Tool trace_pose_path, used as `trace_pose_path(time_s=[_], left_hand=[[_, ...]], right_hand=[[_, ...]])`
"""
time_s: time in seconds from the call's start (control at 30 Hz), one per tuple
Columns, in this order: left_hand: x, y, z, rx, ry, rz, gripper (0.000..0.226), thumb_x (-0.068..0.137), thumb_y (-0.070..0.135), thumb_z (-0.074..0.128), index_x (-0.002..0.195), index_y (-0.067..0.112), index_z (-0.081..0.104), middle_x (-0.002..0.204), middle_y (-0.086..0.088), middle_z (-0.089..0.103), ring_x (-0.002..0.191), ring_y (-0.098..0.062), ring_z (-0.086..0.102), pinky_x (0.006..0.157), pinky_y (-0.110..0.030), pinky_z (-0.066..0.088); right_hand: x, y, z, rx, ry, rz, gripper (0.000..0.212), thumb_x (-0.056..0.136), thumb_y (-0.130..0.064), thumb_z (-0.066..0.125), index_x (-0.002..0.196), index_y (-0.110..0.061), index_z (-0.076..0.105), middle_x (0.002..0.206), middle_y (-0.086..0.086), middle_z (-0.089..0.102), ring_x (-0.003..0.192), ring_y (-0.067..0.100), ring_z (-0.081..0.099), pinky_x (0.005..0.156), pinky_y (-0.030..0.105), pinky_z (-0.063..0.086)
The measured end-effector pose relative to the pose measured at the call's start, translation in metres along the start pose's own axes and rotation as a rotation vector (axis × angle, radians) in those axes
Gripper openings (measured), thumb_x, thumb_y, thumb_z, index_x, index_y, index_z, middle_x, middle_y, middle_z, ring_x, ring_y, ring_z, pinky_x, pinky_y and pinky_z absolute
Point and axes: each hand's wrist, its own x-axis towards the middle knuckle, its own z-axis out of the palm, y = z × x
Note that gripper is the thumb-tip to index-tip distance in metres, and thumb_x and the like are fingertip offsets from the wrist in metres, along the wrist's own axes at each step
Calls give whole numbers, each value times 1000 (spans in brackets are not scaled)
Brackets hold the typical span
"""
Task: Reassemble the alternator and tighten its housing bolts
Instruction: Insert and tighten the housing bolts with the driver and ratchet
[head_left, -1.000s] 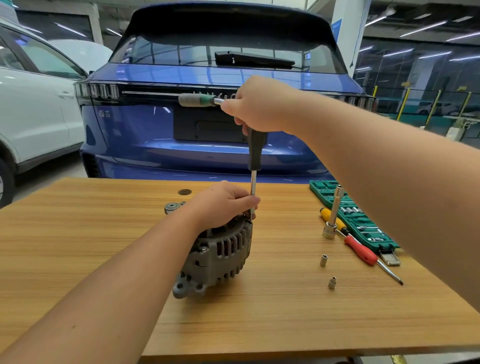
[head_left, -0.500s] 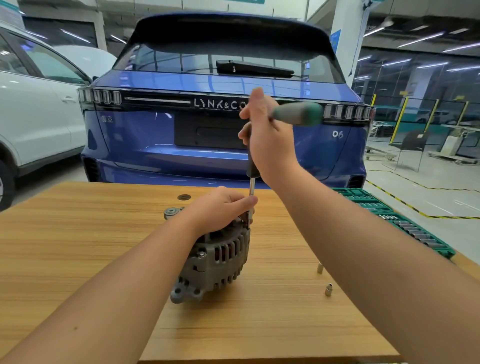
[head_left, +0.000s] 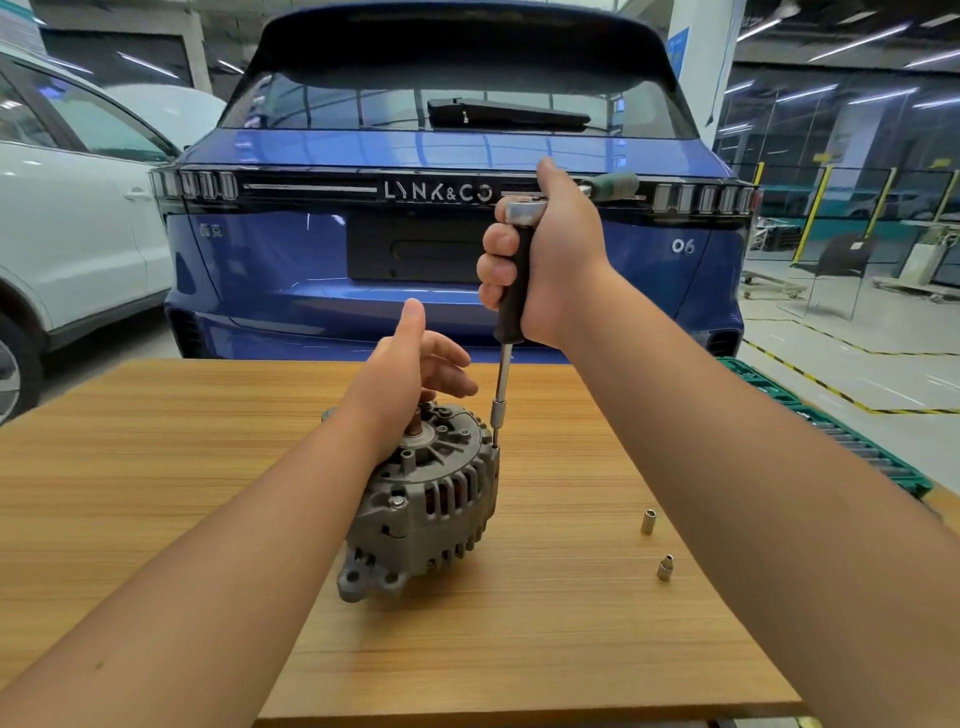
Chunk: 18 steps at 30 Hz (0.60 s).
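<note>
Right hand (head_left: 558, 260) wrapped around the black grip of a ratchet wrench (head_left: 511, 291), fingers curled tight, thumb up by the chrome head; the green handle sticks out to the right behind the hand. The tool's shaft runs straight down — its tip sits on a bolt at the far right edge of the alternator (head_left: 423, 499).

Left hand (head_left: 410, 376) holds nothing: fingers spread and relaxed, thumb up, heel of the palm low over the alternator's top near the shaft; contact cannot be told.

Alternator stands mid-table (head_left: 156, 467), vented grey housing facing the camera, mounting ear toward the near edge.

Two small sockets (head_left: 648, 521) lie to its right, well apart from it. A green tool tray (head_left: 852, 447) sits at the table's far right edge. A blue car (head_left: 452, 234) is parked beyond the table — white car (head_left: 67, 234) to the left.
</note>
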Motion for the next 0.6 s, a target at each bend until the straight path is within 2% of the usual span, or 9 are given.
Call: trace_pose_path(time_s=[0.1,0.23,0.3,0.37,0.43,0.53,0.6], left_hand=[[-2,1,0,-7,22,11,85,99,71,8,72,28,76,84,-9,79,82,-16,75,86,-42,41],[-7,4,9,228,-43,49,80,102,67,10,91,19,72,82,0,78,78,-10,74,87,-41,45],[-9,5,11,319,-85,58,76,106,61,10,94,18,72,82,4,78,76,-8,73,82,-36,44],[-11,8,10,321,-102,58,74,107,58,10,95,17,71,83,4,78,75,-8,72,78,-34,42],[-13,10,8,284,-100,60,75,107,58,10,96,17,71,84,2,78,77,-10,72,83,-37,45],[-19,14,13,325,-121,46,70,106,61,14,93,22,71,84,6,78,80,-8,71,82,-36,47],[-21,14,20,532,-145,68,55,101,69,28,91,32,68,83,10,75,80,-5,69,74,-32,49]], right_hand=[[2,-1,4,-58,-29,34,56,104,-61,27,63,-22,35,51,-2,41,42,16,30,45,23,29],[3,-2,7,-102,-103,80,55,103,-60,30,67,-20,41,49,-3,40,41,15,29,47,24,28],[5,-3,5,-101,-130,98,55,103,-60,31,67,-20,43,48,-4,39,40,15,29,49,25,26],[6,-4,2,-83,-130,103,55,103,-60,31,68,-20,43,48,-4,39,40,15,29,51,26,25],[8,-3,1,-64,-119,95,56,102,-62,31,67,-20,42,48,-5,39,40,14,30,51,26,24],[7,-1,2,-84,-92,61,55,99,-66,38,66,-22,41,48,-4,40,41,14,30,48,24,26],[6,1,7,-119,-68,39,52,97,-64,46,65,-22,41,49,-3,41,41,15,31,47,24,28]])
